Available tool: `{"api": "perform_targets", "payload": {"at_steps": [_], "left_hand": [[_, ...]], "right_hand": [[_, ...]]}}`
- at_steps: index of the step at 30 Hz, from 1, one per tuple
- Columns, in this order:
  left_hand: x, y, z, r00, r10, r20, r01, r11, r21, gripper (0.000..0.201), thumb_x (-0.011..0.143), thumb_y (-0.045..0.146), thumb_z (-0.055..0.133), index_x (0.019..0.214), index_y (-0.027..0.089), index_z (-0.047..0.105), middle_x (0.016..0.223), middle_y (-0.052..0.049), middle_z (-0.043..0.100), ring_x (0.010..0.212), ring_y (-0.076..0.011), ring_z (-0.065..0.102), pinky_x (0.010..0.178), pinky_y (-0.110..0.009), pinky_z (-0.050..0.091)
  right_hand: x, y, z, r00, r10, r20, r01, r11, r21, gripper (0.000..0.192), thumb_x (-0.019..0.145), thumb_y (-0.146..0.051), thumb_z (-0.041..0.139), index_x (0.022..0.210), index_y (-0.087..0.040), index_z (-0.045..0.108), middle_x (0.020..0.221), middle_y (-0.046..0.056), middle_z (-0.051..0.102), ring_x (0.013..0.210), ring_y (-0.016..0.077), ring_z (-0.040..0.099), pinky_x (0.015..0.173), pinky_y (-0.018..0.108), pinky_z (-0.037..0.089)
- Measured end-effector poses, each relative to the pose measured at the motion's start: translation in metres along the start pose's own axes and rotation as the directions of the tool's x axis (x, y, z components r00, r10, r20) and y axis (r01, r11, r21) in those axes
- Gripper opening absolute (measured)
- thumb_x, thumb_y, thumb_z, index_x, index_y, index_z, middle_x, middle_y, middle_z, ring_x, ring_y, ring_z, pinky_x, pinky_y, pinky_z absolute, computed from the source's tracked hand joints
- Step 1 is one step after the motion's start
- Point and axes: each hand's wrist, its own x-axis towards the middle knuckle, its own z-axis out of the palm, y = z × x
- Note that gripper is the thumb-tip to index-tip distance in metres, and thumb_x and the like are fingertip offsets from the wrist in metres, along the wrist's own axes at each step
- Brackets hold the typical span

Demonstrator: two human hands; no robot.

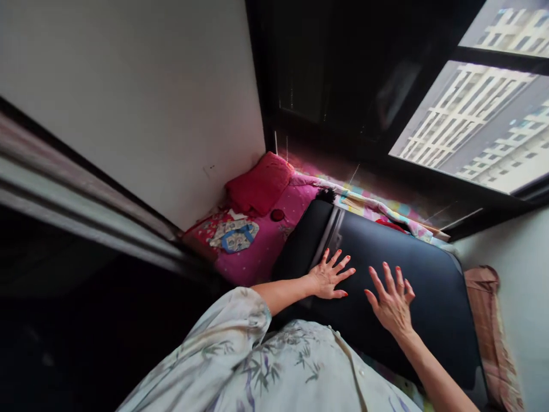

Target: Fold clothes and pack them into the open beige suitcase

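Observation:
My left hand (330, 276) lies flat with fingers spread on a large black padded cushion (429, 274), close to a grey seam strip (329, 232) that splits off a smaller black section. My right hand (392, 302) hovers or rests on the same black surface a little to the right, fingers apart and holding nothing. Both hands have red-painted nails. My pale floral garment (266, 366) fills the lower middle of the view.
A pink bedspread (266, 246) lies beyond the cushion with a red pillow (259, 184), a small red round object (277, 214) and a patterned cloth item (235, 234). A white wall stands left, a dark-framed window (480, 120) ahead, a striped cloth (489, 320) at right.

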Motion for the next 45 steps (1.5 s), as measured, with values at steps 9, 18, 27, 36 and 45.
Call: {"api": "perform_targets", "payload": {"at_steps": [9, 18, 27, 36, 45], "left_hand": [[-0.069, -0.011, -0.036, 0.922, -0.339, -0.189, 0.334, 0.941, -0.057, 0.068, 0.094, 0.054, 0.057, 0.155, 0.025, 0.046, 0.169, -0.013, 0.026, 0.156, -0.0406, 0.017, 0.12, -0.07, 0.017], [-0.155, -0.046, -0.01, 0.834, -0.544, -0.093, 0.526, 0.834, -0.167, 0.088, 0.087, 0.051, 0.062, 0.163, 0.022, 0.029, 0.172, -0.016, 0.014, 0.157, -0.0392, 0.014, 0.114, -0.059, 0.035], [-0.158, -0.051, -0.012, 0.852, -0.518, -0.078, 0.489, 0.84, -0.236, 0.089, 0.086, 0.05, 0.066, 0.163, 0.024, 0.029, 0.173, -0.014, 0.01, 0.157, -0.0399, 0.013, 0.114, -0.058, 0.037], [-0.116, -0.088, -0.041, 0.842, -0.534, -0.078, 0.507, 0.831, -0.229, 0.075, 0.097, 0.05, 0.054, 0.162, 0.02, 0.03, 0.169, -0.018, 0.023, 0.156, -0.039, 0.018, 0.12, -0.065, 0.026], [-0.022, -0.119, -0.021, 0.906, -0.424, 0.007, 0.42, 0.895, -0.15, 0.086, 0.094, 0.042, 0.057, 0.166, 0.019, 0.015, 0.173, -0.018, 0.004, 0.16, -0.0365, 0.002, 0.124, -0.066, 0.008]], "right_hand": [[0.01, -0.042, 0.041, 1.0, -0.011, -0.022, 0.012, 0.999, 0.042, 0.063, 0.106, -0.042, 0.029, 0.166, -0.032, 0.013, 0.169, 0.012, 0.028, 0.157, 0.0356, 0.02, 0.118, 0.061, 0.025], [-0.006, -0.086, 0.041, 0.998, 0.051, 0.034, -0.053, 0.997, 0.063, 0.072, 0.104, -0.048, 0.025, 0.168, -0.021, 0.003, 0.172, 0.019, 0.006, 0.158, 0.0441, 0.006, 0.116, 0.071, 0.023], [-0.006, -0.082, 0.05, 0.999, 0.04, 0.034, -0.041, 0.999, 0.036, 0.075, 0.102, -0.043, 0.032, 0.167, -0.021, 0.001, 0.172, 0.019, 0.005, 0.157, 0.0457, 0.009, 0.113, 0.073, 0.025], [-0.004, -0.084, 0.049, 0.998, 0.042, 0.046, -0.042, 0.999, 0.014, 0.078, 0.101, -0.039, 0.034, 0.167, -0.023, -0.003, 0.173, 0.017, 0.002, 0.156, 0.0457, 0.011, 0.113, 0.07, 0.027], [-0.008, -0.077, 0.062, 0.99, 0.067, 0.12, -0.066, 0.998, -0.01, 0.094, 0.093, -0.039, 0.051, 0.167, -0.025, -0.006, 0.173, 0.016, -0.004, 0.156, 0.0468, 0.014, 0.113, 0.066, 0.029]]}}
